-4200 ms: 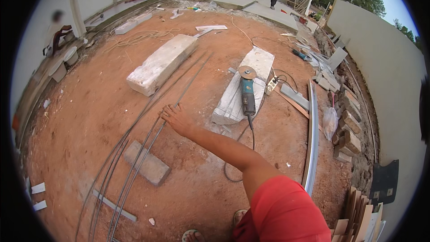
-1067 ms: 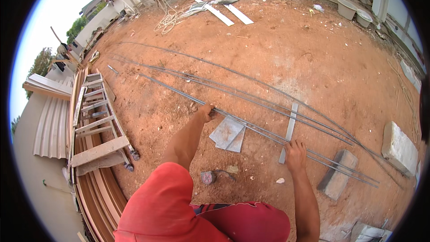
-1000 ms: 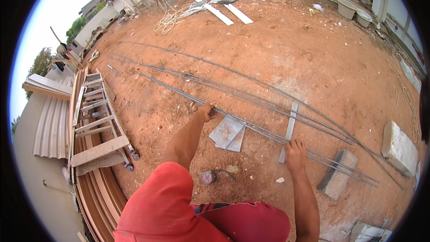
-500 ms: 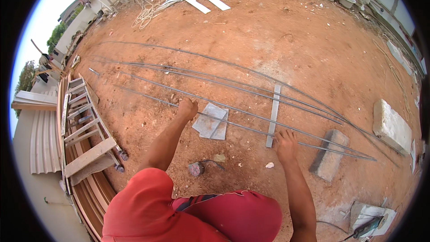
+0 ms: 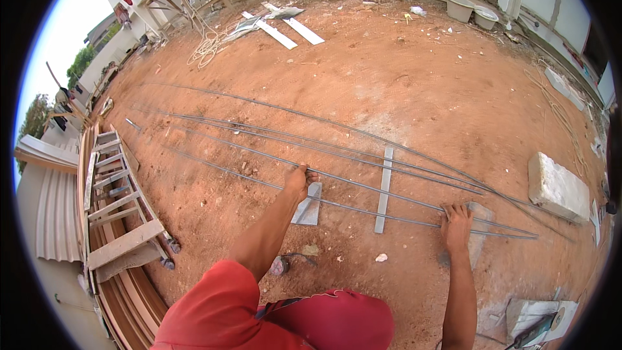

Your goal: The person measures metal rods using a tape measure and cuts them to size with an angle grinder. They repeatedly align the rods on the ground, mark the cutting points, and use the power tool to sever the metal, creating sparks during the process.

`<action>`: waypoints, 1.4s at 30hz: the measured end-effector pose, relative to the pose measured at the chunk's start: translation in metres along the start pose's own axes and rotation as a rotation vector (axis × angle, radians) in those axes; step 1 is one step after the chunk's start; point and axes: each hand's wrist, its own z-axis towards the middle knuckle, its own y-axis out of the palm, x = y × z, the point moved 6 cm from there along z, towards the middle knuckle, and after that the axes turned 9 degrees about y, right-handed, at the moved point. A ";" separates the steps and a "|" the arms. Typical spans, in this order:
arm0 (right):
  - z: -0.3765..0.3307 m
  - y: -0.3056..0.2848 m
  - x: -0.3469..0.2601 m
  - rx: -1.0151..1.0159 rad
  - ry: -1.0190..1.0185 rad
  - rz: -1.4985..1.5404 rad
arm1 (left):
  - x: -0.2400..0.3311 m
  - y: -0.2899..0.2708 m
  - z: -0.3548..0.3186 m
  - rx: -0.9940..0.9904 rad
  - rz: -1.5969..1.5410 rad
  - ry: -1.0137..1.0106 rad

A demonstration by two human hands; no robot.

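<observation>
Several long thin steel rods lie across the dirt, fanning apart toward the left and drawing together at the right. My left hand (image 5: 299, 182) is closed on one of them, a steel rod (image 5: 374, 188) second from me, its fingers curled over it. Farther right, my right hand (image 5: 457, 218) grips the same rod with bent fingers. The nearest rod (image 5: 350, 205) runs just below, passing by both wrists. Under the rods lie a grey flat strip (image 5: 384, 188) and pale square tiles (image 5: 307, 212), partly covered by my left hand. A grey concrete block (image 5: 478, 238) sits partly behind my right hand.
A wooden ladder (image 5: 120, 198) and long boards (image 5: 129, 291) lie at the left. A white block (image 5: 558, 188) stands right; an angle grinder (image 5: 539, 330) rests lower right. A tape-measure-like round object (image 5: 279, 266) lies near my knee. Basins (image 5: 459, 8) and other people are at the back.
My left hand has shifted from the nearest rod to the second one, rightward. My right hand has moved right, from beside the flat strip to the concrete block. The view has tilted up.
</observation>
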 end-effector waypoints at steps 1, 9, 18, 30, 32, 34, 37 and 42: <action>0.000 -0.003 0.007 -0.007 0.015 -0.002 | 0.003 0.009 -0.005 -0.034 -0.011 0.015; 0.018 -0.045 0.007 0.142 0.008 -0.126 | 0.061 0.074 0.028 -0.099 -0.132 0.162; 0.027 -0.034 -0.057 0.091 -0.046 -0.014 | 0.112 0.033 0.109 0.165 0.106 0.142; 0.165 0.011 -0.155 0.113 -0.268 -0.122 | -0.085 0.067 -0.338 -1.753 0.933 0.224; 0.207 -0.017 -0.142 0.330 -0.225 -0.105 | -0.109 0.074 -0.349 -1.862 0.956 0.202; 0.221 -0.041 -0.129 0.381 -0.154 -0.079 | -0.125 0.075 -0.353 -1.891 0.983 0.212; 0.190 -0.037 -0.133 0.072 -0.165 0.010 | -0.129 0.062 -0.353 -1.858 1.042 0.253; 0.054 -0.049 -0.087 -0.112 -0.325 -0.065 | -0.138 0.055 -0.360 -1.844 1.106 0.400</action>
